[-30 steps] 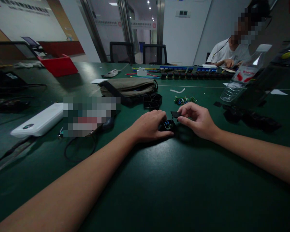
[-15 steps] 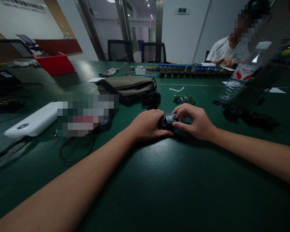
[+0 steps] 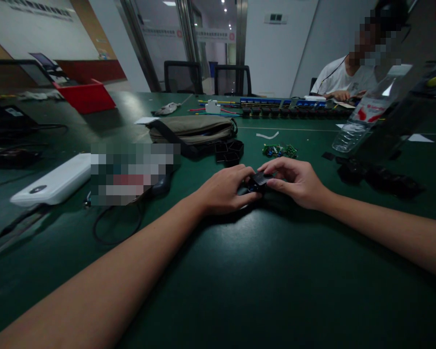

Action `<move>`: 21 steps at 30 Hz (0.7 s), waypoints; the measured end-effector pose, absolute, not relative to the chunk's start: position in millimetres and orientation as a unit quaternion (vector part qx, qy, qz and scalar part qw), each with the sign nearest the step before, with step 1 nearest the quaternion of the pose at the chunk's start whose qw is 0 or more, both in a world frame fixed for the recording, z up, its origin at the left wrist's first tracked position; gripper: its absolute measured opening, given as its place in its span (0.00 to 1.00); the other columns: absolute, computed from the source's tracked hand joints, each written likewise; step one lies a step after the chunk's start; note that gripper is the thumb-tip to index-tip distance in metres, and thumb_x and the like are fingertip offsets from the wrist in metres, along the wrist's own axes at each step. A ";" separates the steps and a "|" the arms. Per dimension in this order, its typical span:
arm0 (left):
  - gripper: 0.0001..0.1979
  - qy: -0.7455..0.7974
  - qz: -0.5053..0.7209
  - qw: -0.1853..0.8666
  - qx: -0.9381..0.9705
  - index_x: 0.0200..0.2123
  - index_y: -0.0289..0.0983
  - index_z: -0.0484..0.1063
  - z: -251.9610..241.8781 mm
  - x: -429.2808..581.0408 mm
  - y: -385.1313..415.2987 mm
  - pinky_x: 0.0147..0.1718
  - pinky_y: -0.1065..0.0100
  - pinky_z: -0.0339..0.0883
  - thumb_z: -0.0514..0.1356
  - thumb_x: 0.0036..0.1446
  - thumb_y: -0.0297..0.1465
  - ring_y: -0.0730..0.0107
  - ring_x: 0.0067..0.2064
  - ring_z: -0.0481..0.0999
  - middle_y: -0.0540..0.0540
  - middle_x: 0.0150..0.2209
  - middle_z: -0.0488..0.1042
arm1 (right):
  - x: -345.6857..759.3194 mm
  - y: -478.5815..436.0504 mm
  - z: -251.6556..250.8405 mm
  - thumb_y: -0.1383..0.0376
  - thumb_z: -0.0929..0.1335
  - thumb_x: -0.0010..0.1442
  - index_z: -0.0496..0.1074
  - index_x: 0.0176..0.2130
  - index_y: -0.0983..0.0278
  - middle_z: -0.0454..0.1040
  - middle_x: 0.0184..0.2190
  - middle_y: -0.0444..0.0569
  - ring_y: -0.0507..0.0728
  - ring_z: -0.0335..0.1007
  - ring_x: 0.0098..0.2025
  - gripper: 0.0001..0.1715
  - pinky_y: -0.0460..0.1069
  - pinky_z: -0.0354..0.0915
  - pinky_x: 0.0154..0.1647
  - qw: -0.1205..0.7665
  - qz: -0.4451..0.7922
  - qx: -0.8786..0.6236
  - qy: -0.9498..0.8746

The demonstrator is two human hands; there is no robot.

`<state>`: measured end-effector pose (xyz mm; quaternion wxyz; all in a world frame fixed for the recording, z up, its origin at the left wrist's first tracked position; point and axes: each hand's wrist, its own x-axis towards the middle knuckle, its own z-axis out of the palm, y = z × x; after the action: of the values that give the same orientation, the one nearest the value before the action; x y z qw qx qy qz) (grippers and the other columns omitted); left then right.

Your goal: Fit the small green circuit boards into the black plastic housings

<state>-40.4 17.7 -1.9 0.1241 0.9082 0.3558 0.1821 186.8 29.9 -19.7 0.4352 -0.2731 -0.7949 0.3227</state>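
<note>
Between my two hands, low over the green table [image 3: 261, 276], is a small black part [image 3: 262, 178] with a flat dark top piece. My left hand [image 3: 229, 190] grips its left side between thumb and fingers. The fingertips of my right hand [image 3: 295, 180] pinch the flat piece from the right. Just behind my hands lie small green circuit boards [image 3: 279, 150]. Several black plastic frames [image 3: 229, 152] sit behind my left hand. The details of the held part are too dark to make out.
A grey-green bag [image 3: 194, 130] lies behind the black frames. At the left are a white power bank [image 3: 56, 182] and a cable. Black parts [image 3: 381, 179] and a plastic bottle [image 3: 370, 109] stand to the right. A person in white [image 3: 336, 77] sits across the table.
The flat top piece has tilted and its grey marked face no longer shows. My left fingers have stretched slightly further over the part. The whole view has shifted a little.
</note>
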 end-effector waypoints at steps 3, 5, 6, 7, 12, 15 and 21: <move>0.15 0.345 0.188 0.129 0.910 0.43 0.36 0.69 -2.7 -40.5 18.1 0.40 0.63 0.65 0.59 0.60 0.41 0.63 0.41 0.72 0.43 0.41 0.73 | 188.4 31.9 -18.9 0.57 0.73 0.59 0.75 0.43 0.63 0.78 0.46 0.52 0.58 0.75 0.46 0.15 0.52 0.71 0.44 0.405 0.368 -0.262 -0.795; 0.15 0.342 0.189 0.127 0.912 0.44 0.36 0.69 -3.3 -40.5 18.3 0.39 0.64 0.65 0.59 0.60 0.41 0.63 0.40 0.72 0.43 0.41 0.73 | 189.2 32.6 -18.8 0.57 0.72 0.61 0.75 0.44 0.63 0.78 0.47 0.52 0.58 0.75 0.48 0.14 0.53 0.70 0.48 0.395 0.401 -0.253 -0.787; 0.15 0.341 0.191 0.126 0.912 0.45 0.36 0.69 -3.5 -40.5 18.4 0.39 0.64 0.65 0.59 0.60 0.41 0.63 0.40 0.72 0.43 0.40 0.73 | 189.3 32.6 -18.8 0.58 0.71 0.61 0.75 0.44 0.63 0.78 0.48 0.52 0.58 0.75 0.49 0.14 0.54 0.70 0.50 0.396 0.415 -0.250 -0.780; 0.16 0.341 0.192 0.125 0.912 0.45 0.35 0.69 -3.6 -40.5 18.4 0.39 0.64 0.65 0.60 0.60 0.40 0.64 0.40 0.72 0.43 0.40 0.73 | 189.2 32.3 -18.8 0.58 0.71 0.61 0.75 0.44 0.63 0.78 0.48 0.52 0.58 0.74 0.50 0.13 0.54 0.69 0.51 0.400 0.426 -0.248 -0.773; 0.14 0.341 0.194 0.126 0.911 0.43 0.35 0.70 -4.4 -40.5 19.4 0.37 0.66 0.64 0.61 0.59 0.38 0.65 0.38 0.71 0.44 0.39 0.74 | 187.1 28.8 -17.9 0.58 0.72 0.61 0.73 0.41 0.62 0.77 0.50 0.53 0.59 0.74 0.51 0.11 0.56 0.67 0.54 0.427 0.448 -0.237 -0.749; 0.16 0.338 0.201 0.125 0.911 0.46 0.34 0.71 -5.9 -40.5 20.7 0.36 0.66 0.63 0.62 0.58 0.37 0.66 0.38 0.71 0.44 0.38 0.74 | 186.4 28.2 -17.2 0.60 0.71 0.61 0.73 0.40 0.62 0.76 0.52 0.52 0.60 0.73 0.52 0.09 0.57 0.67 0.53 0.395 0.435 -0.247 -0.770; 0.17 0.344 0.208 0.126 0.907 0.42 0.34 0.71 -6.7 -39.9 20.9 0.34 0.67 0.63 0.63 0.58 0.41 0.67 0.35 0.71 0.45 0.36 0.74 | 185.6 27.7 -16.7 0.65 0.67 0.64 0.74 0.40 0.62 0.77 0.49 0.51 0.59 0.72 0.52 0.05 0.55 0.68 0.50 0.375 0.350 -0.261 -0.818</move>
<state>-39.9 20.9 -6.7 0.1262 0.9070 0.3437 0.2080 185.6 27.7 -16.7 0.3751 -0.2605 -0.8181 0.3496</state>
